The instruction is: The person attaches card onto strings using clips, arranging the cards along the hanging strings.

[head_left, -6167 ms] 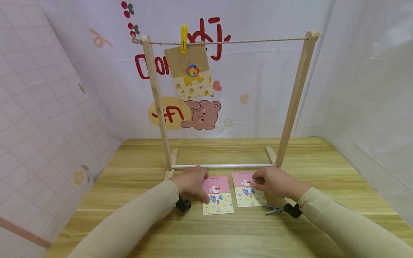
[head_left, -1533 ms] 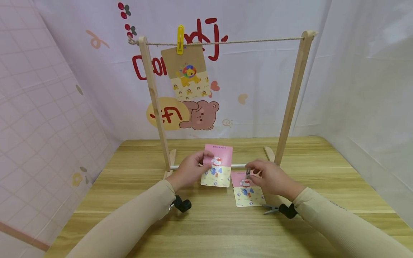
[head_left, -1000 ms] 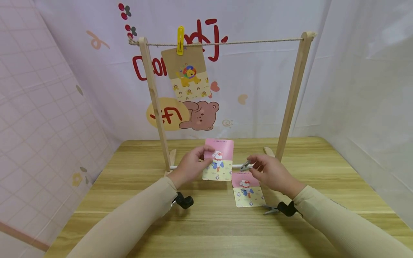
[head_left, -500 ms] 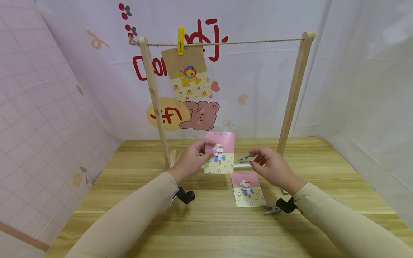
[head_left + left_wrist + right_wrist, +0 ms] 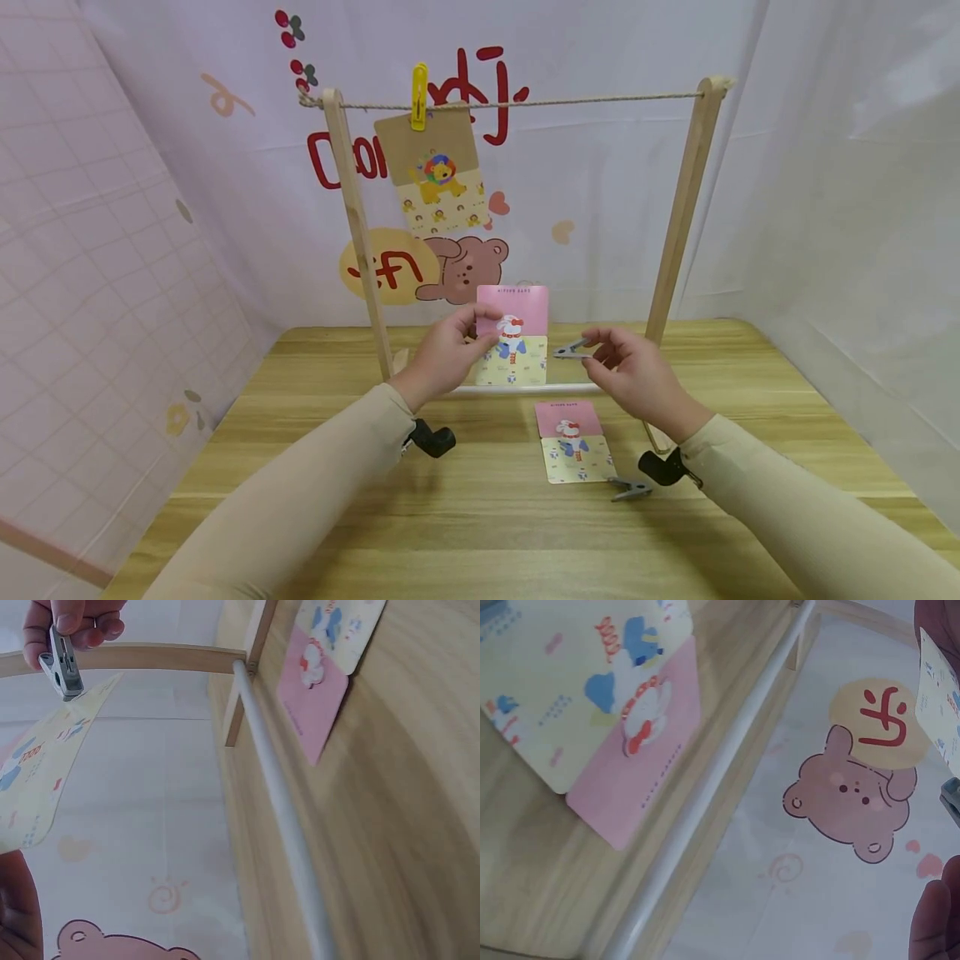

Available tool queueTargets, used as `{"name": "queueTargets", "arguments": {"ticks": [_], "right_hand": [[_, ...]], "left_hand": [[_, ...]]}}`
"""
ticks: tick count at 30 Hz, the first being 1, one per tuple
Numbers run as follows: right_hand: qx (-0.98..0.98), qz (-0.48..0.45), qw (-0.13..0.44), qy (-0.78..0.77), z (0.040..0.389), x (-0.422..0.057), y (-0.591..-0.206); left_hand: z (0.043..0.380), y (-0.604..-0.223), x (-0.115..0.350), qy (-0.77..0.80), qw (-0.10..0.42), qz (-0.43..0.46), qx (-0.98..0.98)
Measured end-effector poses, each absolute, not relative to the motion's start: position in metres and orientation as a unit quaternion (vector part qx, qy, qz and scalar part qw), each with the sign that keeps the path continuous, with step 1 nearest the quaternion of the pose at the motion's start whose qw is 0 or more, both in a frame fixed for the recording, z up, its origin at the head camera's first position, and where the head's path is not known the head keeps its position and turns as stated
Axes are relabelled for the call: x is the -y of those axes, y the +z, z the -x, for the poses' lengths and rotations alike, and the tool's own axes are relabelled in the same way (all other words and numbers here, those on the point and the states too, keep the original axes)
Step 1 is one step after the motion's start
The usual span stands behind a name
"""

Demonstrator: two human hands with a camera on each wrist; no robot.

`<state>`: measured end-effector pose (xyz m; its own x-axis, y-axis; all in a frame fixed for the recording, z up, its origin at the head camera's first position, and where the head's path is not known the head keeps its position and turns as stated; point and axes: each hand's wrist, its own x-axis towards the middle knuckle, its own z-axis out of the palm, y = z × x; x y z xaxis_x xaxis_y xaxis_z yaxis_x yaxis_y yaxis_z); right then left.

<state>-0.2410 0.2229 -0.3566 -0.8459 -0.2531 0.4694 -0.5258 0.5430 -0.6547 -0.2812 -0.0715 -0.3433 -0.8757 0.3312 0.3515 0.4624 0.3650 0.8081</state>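
My left hand (image 5: 448, 350) pinches the left edge of a pink and cream card (image 5: 528, 312) with a rabbit picture, held upright in the air before the rack's lower bar. Just to its right, my right hand (image 5: 633, 367) pinches a grey clothespin (image 5: 572, 350) between thumb and fingers, its nose pointing at the card. In the left wrist view the clothespin (image 5: 66, 671) overlaps the card's edge. A second rabbit card (image 5: 573, 442) lies on the table, with another grey clothespin (image 5: 630, 488) at its lower right corner.
A wooden rack stands behind, with a left post (image 5: 352, 208), right post (image 5: 684, 217), white lower bar (image 5: 540, 388) and twine (image 5: 585, 101) across the top. From the twine hangs a lion card (image 5: 431, 175) under a yellow clothespin (image 5: 419, 96). Printed cloth backs the table (image 5: 480, 533).
Over these frames my left hand has picked the left rabbit card off the table and raised it. My right hand has risen with the clothespin, turning it toward the card.
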Motion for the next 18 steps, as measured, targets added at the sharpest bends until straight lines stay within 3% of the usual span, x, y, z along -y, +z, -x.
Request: {"name": "queueTargets", "arguments": {"ticks": [18], "right_hand": [[0.847, -0.235, 0.202, 0.433, 0.244, -0.217, -0.331]], "left_hand": [[0.289, -0.312, 0.068, -0.515, 0.090, 0.252, 0.814]]}}
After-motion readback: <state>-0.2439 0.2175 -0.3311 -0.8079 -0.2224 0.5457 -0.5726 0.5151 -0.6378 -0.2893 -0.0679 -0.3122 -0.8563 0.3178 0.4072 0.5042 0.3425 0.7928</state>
